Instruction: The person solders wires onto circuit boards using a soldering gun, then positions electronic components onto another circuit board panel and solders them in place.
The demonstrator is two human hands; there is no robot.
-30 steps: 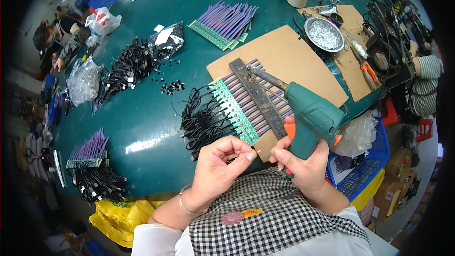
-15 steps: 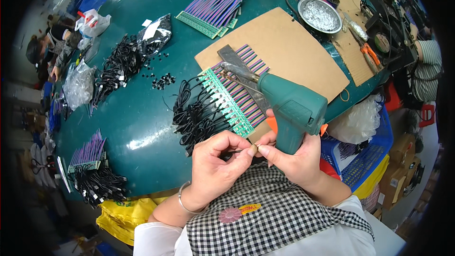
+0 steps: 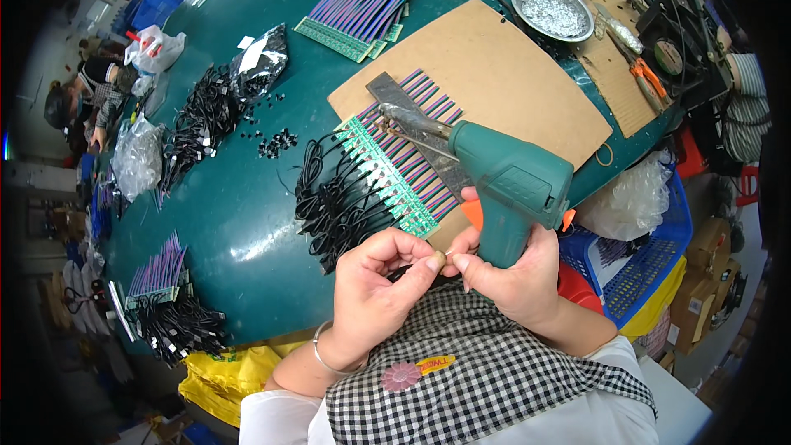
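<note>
Over the worktable's near edge, my left hand is pinched closed on a tiny piece, too small to identify. My right hand grips the green glue gun by its handle, thumb and forefinger pinching near the same piece. Gun's barrel axis runs toward the worktable's far-left corner, nozzle above the metal bar. Bar lies across striped wires on the cardboard's left side; gun body blocks my view of its near-right corner. Circuit-board strip slants alongside, black cables off its left edge.
</note>
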